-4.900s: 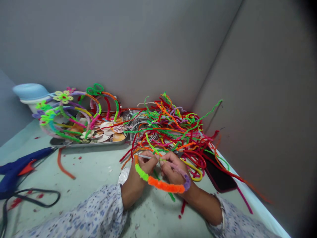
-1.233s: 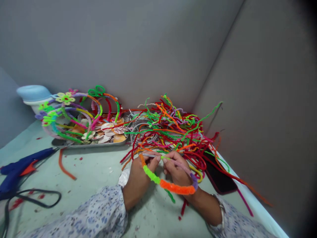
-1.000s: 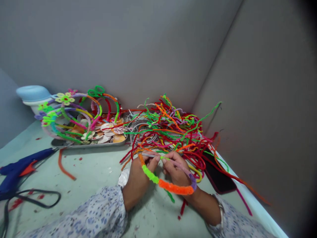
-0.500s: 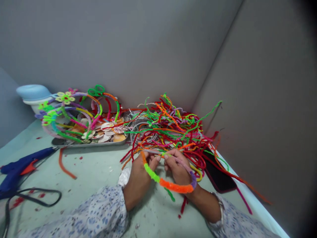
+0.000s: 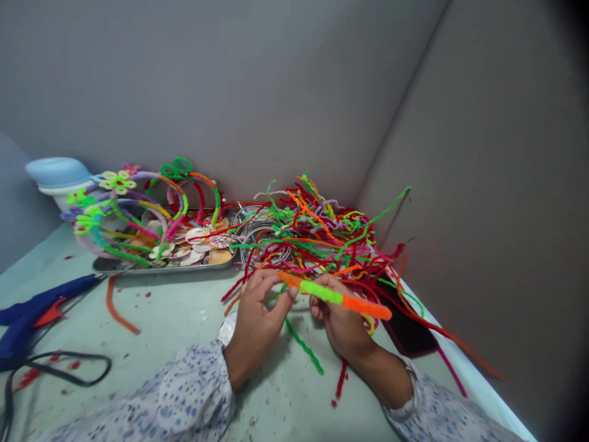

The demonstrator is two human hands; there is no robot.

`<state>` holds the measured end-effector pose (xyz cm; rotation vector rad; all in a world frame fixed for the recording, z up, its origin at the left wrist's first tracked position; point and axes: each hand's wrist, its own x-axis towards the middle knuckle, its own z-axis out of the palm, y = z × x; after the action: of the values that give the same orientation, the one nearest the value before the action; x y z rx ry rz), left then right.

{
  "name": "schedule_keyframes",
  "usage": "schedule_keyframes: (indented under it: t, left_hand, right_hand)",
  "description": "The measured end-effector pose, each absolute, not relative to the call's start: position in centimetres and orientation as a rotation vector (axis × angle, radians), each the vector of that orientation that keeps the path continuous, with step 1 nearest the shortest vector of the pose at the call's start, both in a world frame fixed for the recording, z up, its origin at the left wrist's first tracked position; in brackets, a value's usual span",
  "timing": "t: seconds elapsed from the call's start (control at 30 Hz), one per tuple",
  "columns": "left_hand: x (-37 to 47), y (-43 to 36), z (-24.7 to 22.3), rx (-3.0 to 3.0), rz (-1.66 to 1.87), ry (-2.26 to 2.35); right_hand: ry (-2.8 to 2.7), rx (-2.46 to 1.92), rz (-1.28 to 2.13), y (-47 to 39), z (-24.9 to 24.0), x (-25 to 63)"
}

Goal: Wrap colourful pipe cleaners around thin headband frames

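A headband [image 5: 322,292] wrapped in fuzzy orange and lime green pipe cleaner is held up between my hands, its outer curve edge-on to me. My left hand [image 5: 256,319] pinches its left, orange end between thumb and fingers. Behind the band, my right hand [image 5: 346,320] has its fingers curled in on it; the band covers part of their grip. Below my left fingertips a green pipe cleaner [image 5: 304,345] slants down toward the table; whether it touches my fingers, I cannot tell. A short dark red piece [image 5: 340,382] lies by my right wrist.
A tangled pile of pipe cleaners [image 5: 317,227] sits beyond my hands, beside coiled wire [image 5: 257,239]. Finished headbands [image 5: 177,196] stand on a metal tray [image 5: 184,268] of shells. Blue glue gun [image 5: 50,307] with cord at left, dark phone [image 5: 409,334] at right.
The headband has turned from an open loop facing me to nearly edge-on, its orange section swinging up and right. My left fingers have spread somewhat, and more of the green pipe cleaner shows below.
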<state>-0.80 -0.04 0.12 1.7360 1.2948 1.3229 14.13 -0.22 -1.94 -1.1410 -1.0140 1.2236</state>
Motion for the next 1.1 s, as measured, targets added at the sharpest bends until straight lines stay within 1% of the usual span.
schedule_keyframes:
  t: [0.1, 0.23, 0.43, 0.53, 0.9, 1.1]
  left_hand:
    - [-0.7, -0.1, -0.1, 1.740, 1.211, 1.252]
    - [-0.6, -0.1, -0.1, 1.751, 1.177, 1.244]
    - [-0.5, 0.0, -0.1, 1.596, 1.232, 1.170]
    - [-0.5, -0.1, -0.2, 1.547, 1.216, 1.095]
    - [0.0, 0.0, 0.0, 1.471, 1.122, 0.995]
    - [-0.3, 0.2, -0.5, 1.481, 1.084, 1.086]
  right_hand:
    - [-1.120, -1.168, 1.326, -0.8, -0.4, 14.0]
    - [-1.183, -1.246, 1.302, -1.1, 0.8, 13.8]
    - [-1.208, -1.175, 1.347, -0.9, -0.9, 13.8]
    - [-1.206, -1.148, 1.314, -0.9, -1.6, 13.8]
    - [-1.184, -1.137, 1.297, -0.6, -2.0, 13.8]
    - [-1.182, -1.209, 1.264, -0.1, -1.9, 13.4]
